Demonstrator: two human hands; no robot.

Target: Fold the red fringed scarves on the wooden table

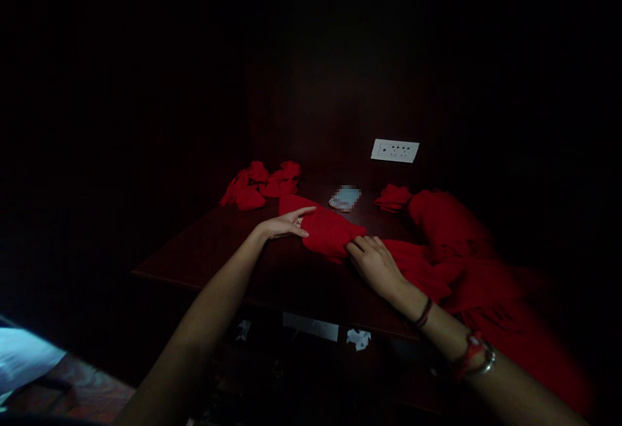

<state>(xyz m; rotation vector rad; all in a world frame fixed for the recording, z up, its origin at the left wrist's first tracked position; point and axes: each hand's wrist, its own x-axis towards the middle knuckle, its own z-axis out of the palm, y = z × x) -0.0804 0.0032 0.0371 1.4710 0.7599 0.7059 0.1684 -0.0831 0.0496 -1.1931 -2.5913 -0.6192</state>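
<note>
A red scarf (323, 228) lies partly folded across the dark table in front of me. My left hand (286, 225) is at its left part, with the thumb and a finger along the cloth and the other fingers tucked out of sight in or under it. My right hand (375, 261) grips the near right edge of the same cloth, fingers curled down and their tips hidden. More red fabric (427, 270) spreads from beside the right hand; whether it is one piece with the scarf I cannot tell.
Crumpled red cloths (250, 190) with fringe lie at the table's back left. A pixelated pale object (345, 198) rests behind the scarf. Red fabric (529, 342) hangs off the right side. A white socket plate (395, 151) is on the back wall. The surroundings are very dark.
</note>
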